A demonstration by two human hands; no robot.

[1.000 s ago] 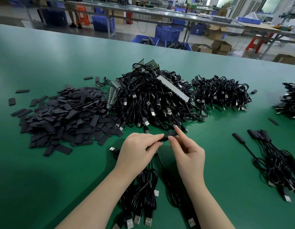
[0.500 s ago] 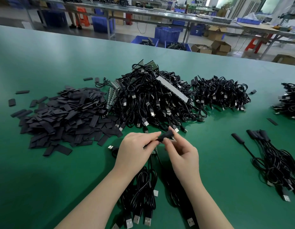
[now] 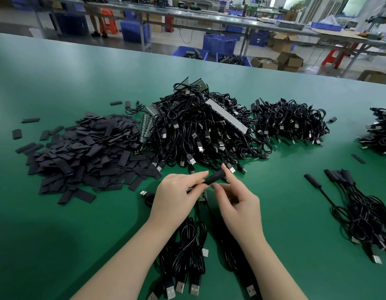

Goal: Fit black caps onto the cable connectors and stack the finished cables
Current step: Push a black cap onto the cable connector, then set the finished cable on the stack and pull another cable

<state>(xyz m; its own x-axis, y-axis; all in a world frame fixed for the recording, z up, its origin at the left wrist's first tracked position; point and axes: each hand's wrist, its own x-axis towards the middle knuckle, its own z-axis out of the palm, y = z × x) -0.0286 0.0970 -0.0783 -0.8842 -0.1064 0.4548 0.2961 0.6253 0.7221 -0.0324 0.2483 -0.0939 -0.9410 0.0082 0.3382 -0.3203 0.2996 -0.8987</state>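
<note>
The short black rubbery tube cap (image 3: pixel 214 177) sits between my 2 hands, held above the green matte counter (image 3: pixel 58 224) just in front of the big tangled heap of thin black USB cables (image 3: pixel 198 131). My left hand (image 3: pixel 177 200) pinches its lower end between thumb and fingers, with what looks like the small green board end of a cable (image 3: pixel 201 197) tucked under that hand, though it is mostly hidden. My right hand (image 3: pixel 237 204) touches the upper end with the forefinger tip, thumb near the lower end, the other fingers curled loosely.

I judge the cap feather-light, soft-walled and easily squashed, matte enough not to slip. Best taken by its sides near the open mouth, lightly, so the mouth stays round. The connector is stiff and probably fragile, so I would hold the cable close behind it, not far down the limp cord.

To the left lies a pile of flat black sleeve pieces (image 3: pixel 84 154), dull and rectangular. To the right lies a small stack of capped black cables (image 3: pixel 360 208), rounded caps at the far end, metal plugs nearer me. Below my wrists lie looped glossy black cords with silver USB plugs (image 3: pixel 187 256).
</note>
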